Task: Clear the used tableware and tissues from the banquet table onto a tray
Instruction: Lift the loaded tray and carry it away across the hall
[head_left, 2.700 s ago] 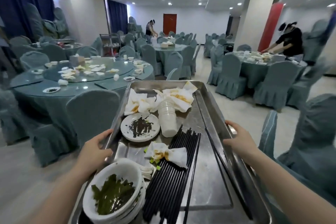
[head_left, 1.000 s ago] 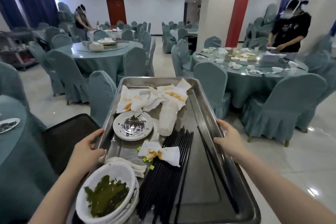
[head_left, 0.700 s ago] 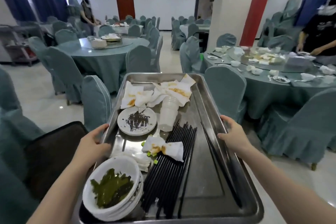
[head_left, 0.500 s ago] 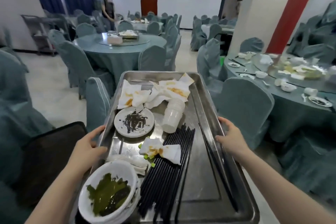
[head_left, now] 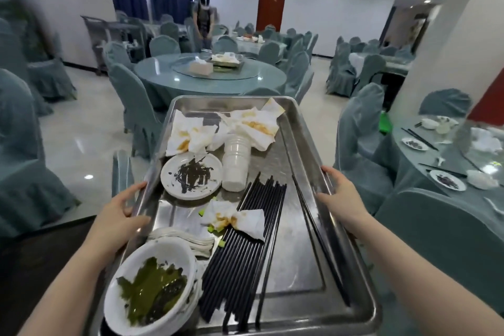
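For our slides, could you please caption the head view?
Left hand and right hand hold a steel tray of used bowls, chopsticks, cups and tissues.

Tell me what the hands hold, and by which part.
The metal tray: the left hand grips its left rim, the right hand its right rim.

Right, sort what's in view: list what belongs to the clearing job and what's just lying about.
Job: steel tray, held by left hand and right hand; stacked bowls, plate, stacked cups, black chopsticks, soiled tissues.
Lying about: covered chairs, round table ahead, tissue box, pillar.
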`<state>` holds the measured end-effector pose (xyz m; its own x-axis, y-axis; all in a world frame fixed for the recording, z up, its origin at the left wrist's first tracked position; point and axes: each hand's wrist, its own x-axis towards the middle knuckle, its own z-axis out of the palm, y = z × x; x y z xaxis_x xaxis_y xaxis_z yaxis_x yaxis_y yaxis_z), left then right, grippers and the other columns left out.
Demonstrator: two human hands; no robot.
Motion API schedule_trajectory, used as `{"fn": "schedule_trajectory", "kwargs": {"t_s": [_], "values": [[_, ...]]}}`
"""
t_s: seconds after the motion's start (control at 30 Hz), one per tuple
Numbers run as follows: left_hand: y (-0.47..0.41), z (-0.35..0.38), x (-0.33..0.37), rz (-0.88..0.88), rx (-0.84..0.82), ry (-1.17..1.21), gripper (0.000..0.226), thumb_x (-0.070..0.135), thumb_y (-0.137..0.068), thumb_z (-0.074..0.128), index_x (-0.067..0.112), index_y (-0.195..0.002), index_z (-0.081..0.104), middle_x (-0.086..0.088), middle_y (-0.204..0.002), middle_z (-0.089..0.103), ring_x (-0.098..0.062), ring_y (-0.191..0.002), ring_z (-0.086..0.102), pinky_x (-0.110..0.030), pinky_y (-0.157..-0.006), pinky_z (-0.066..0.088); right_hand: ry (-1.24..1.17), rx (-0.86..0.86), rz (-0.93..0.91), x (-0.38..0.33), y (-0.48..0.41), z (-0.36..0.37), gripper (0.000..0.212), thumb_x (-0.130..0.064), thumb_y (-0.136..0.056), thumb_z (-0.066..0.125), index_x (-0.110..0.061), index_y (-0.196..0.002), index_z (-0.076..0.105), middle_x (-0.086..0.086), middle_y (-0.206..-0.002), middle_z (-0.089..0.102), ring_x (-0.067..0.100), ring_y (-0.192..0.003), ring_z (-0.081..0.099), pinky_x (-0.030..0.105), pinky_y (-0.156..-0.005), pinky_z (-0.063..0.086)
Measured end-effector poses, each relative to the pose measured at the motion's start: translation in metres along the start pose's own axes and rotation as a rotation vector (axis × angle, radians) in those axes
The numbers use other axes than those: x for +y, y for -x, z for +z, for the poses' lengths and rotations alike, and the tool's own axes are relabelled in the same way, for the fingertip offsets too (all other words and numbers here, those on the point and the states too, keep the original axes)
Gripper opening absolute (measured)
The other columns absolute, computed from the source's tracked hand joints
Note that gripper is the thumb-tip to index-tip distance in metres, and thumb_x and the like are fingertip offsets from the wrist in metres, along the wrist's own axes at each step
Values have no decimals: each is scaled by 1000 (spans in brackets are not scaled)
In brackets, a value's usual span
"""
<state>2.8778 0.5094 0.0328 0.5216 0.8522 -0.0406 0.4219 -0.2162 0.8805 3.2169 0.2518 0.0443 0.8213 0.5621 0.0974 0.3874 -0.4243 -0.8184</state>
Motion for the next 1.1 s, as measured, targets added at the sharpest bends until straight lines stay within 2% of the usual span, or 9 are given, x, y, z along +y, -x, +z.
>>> {"fn": "schedule_trajectory", "kwargs": {"t_s": [0.1,0.23,0.33,0.47,0.57,0.7,0.87,0.93,1.1], "values": [[-63,20,17,-6,14,-9,79,-3,-74,72,41,-133,46,5,-51,66,-10,-36,52,-19,-38,46,-6,-23,2,-1,-74,4,67,-3,-81,62,-37,-136,44,2,-100,68,36,-88,66,48,-70,56],[-151,46,31,-54,23,-7,81,0,-74,72,42,-137,42,-16,-54,59,-23,-47,47,-33,-52,46,-56,-106,-24,-3,-192,26,64,0,-82,61,-40,-130,45,4,-84,72,13,-56,64,30,-49,53],[-211,55,42,-87,103,-22,81,-4,-75,72,33,-141,42,-7,-57,69,-22,-47,64,-25,-44,51,-34,-186,-80,-13,-282,56,64,-1,-82,61,-33,-135,45,2,-106,70,16,-79,67,28,-67,53],[-282,52,54,-132,222,6,80,-4,-74,72,31,-140,44,5,-57,70,-14,-46,66,-15,-38,45,19,-238,-186,-41,-390,105,68,1,-76,61,-26,-137,48,-5,-124,61,12,-101,62,21,-84,46],[-336,43,52,-165,282,28,79,-7,-74,71,30,-139,46,7,-47,64,-7,-36,56,-15,-37,42,8,-293,-233,-66,-467,150,72,1,-75,63,-30,-137,47,-6,-129,60,14,-104,64,36,-94,51],[-417,19,39,-183,390,47,78,-11,-73,67,30,-136,49,11,-43,60,-3,-33,49,-12,-34,36,-41,-405,-246,-96,-557,226,74,3,-78,63,-38,-136,44,-4,-127,61,18,-78,72,42,-71,60],[-533,-22,21,-239,436,19,80,-3,-73,71,40,-136,46,-4,-56,68,-14,-46,53,-26,-48,48,-58,-398,-269,-137,-652,315,72,2,-77,64,-34,-137,46,-8,-126,59,-2,-88,62,10,-64,46],[-574,-34,20,-254,440,11,80,-1,-73,71,40,-136,45,-9,-58,67,-19,-50,52,-32,-53,48,-68,-432,-267,-153,-690,345,71,2,-79,64,-34,-137,45,-6,-129,58,9,-93,66,19,-69,51],[-671,-60,5,-281,479,19,79,-6,-75,68,34,-139,43,6,-42,58,-4,-33,49,-14,-36,39,-105,-535,-261,-190,-788,434,72,4,-80,63,-39,-135,44,-3,-111,67,15,-64,71,30,-53,57]]}}
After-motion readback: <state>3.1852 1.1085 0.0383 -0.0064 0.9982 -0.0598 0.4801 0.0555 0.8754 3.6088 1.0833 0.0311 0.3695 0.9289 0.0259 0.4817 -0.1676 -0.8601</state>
